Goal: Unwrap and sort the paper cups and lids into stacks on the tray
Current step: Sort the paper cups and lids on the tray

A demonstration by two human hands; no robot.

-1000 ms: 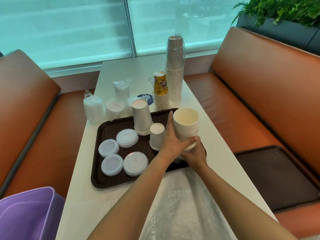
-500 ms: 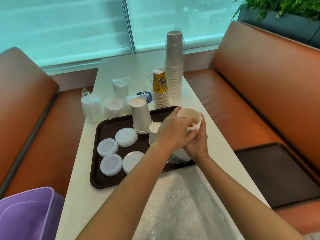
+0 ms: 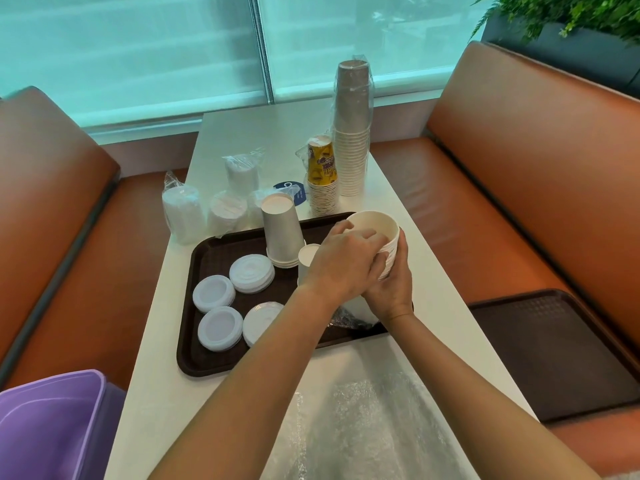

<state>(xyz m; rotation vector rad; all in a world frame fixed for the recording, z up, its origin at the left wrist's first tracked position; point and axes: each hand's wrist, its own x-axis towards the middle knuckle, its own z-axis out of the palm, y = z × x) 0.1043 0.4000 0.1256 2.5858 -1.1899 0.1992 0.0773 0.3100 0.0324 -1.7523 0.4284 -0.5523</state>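
Both hands hold a stack of white paper cups (image 3: pixel 377 227), mouth up, over the right end of the brown tray (image 3: pixel 194 355). My left hand (image 3: pixel 346 261) curls over the stack's near side with fingers at the rim. My right hand (image 3: pixel 391 289) grips it from below and the right. On the tray stand an upside-down grey cup stack (image 3: pixel 281 230), a small white cup (image 3: pixel 306 258) and several stacks of white lids (image 3: pixel 251 274). Crumpled clear wrap (image 3: pixel 349 320) lies under my wrists.
Wrapped lid packs (image 3: pixel 181 209), a yellow printed cup stack (image 3: pixel 322 174) and a tall wrapped cup stack (image 3: pixel 352 126) stand behind the tray. Clear plastic sheet (image 3: pixel 363 427) covers the near table. A purple bin (image 3: pixel 52 424) is at lower left, a second tray (image 3: pixel 554 351) on the right bench.
The cup stack has sunk lower between my hands and shifted slightly right. My left hand slid from its side up over the rim.
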